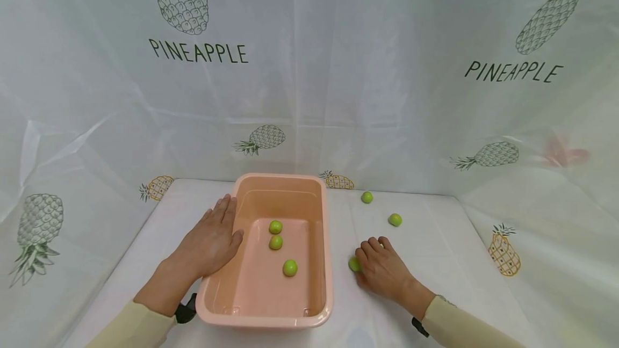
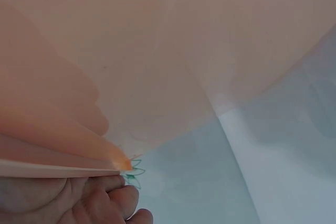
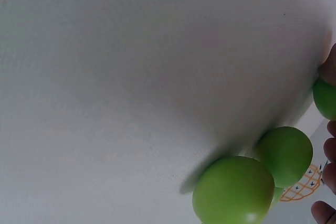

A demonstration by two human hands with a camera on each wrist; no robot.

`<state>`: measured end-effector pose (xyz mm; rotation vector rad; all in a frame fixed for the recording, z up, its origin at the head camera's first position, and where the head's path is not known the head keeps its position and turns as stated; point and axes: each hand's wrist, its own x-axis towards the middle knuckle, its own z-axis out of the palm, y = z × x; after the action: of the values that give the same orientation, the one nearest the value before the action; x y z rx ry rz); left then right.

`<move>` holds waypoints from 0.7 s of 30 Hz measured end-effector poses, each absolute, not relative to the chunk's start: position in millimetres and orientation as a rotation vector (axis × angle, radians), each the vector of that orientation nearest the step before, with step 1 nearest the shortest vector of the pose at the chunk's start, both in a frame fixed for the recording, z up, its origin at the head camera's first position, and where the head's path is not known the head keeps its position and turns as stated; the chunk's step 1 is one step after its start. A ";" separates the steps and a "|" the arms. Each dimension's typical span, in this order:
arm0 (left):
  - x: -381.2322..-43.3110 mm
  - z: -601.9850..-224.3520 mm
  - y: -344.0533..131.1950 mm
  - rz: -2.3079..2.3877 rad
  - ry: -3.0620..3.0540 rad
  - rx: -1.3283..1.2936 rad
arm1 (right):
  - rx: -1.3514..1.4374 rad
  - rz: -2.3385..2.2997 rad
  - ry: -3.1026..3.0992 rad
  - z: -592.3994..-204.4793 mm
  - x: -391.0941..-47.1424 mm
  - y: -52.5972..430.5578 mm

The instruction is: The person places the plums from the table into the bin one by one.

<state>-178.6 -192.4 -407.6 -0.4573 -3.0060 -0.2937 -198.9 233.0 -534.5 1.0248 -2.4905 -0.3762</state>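
Observation:
A pink plastic basin [image 1: 329,240] holds 3 small round green fruits [image 1: 290,268] on its floor. My left hand [image 1: 213,238] rests along the basin's left rim, fingers extended, thumb over the edge; the left wrist view shows its fingers [image 2: 105,200] under the rim [image 2: 63,171]. To the right of the basin, my right hand [image 1: 385,270] is low over the table with bent fingers. A green fruit [image 3: 325,98] lies between its thumb and fingers, partly hidden. Close to this hand, another green fruit [image 3: 233,190] sits on the cloth.
Two more green fruits, one at the back [image 1: 367,197] and one nearer [image 1: 395,219], lie beyond my right hand. A white cloth covers the table [image 1: 435,240]. Pale sheeting [image 1: 338,95] printed with pineapples hangs behind and at the sides.

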 end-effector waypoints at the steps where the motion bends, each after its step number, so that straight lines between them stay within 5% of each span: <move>1: -178.7 -407.9 -192.6 -0.294 -3.005 -0.458 | 1.021 -0.388 -2.495 -534.5 -199.0 232.9; 21: -176.2 -405.9 -192.5 -0.320 -2.997 -0.465 | 1.018 -0.334 -2.493 -535.4 -207.4 228.7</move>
<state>-176.2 -192.5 -405.9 -0.4652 -2.9967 -0.3201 -207.4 228.7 -535.4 1.0179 -2.4933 -0.3339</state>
